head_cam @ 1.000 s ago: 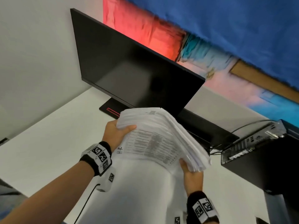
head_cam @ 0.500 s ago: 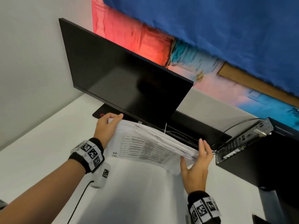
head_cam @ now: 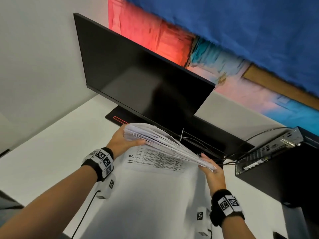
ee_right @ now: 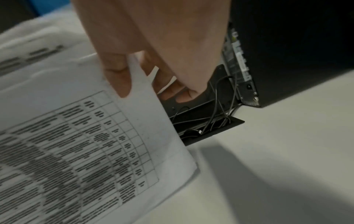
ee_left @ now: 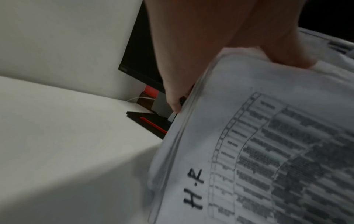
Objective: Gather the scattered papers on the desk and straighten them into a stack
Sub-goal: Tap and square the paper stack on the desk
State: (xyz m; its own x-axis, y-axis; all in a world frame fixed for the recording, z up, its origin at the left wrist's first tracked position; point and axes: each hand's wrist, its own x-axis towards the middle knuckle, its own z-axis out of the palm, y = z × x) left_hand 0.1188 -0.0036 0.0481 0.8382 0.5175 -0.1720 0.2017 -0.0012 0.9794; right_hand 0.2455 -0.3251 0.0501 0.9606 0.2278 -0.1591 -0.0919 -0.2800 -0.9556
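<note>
A thick paper stack (head_cam: 155, 144) stands tilted over the white desk (head_cam: 43, 161), just in front of the monitor, its upper edges fanned out. The front sheet shows a printed table and a handwritten "H.P". My left hand (head_cam: 124, 140) grips the stack's left end, thumb on the front and fingers behind. My right hand (head_cam: 210, 169) holds the lower right end. In the right wrist view the right hand (ee_right: 153, 45) pinches the paper stack (ee_right: 76, 136), thumb in front, fingers behind. The left wrist view shows the left hand (ee_left: 210, 37) on the paper stack (ee_left: 249, 136).
A black monitor (head_cam: 138, 75) on a flat base (head_cam: 117, 118) stands right behind the papers. A black computer case (head_cam: 284, 169) sits at the right, with cables (head_cam: 224, 157) running into a desk cable slot (ee_right: 206, 125) beside my right hand.
The stack came down from a raised, face-up hold toward the desk, then tipped so its fanned edges face up. My right hand went from flat against the right edge to pinching it.
</note>
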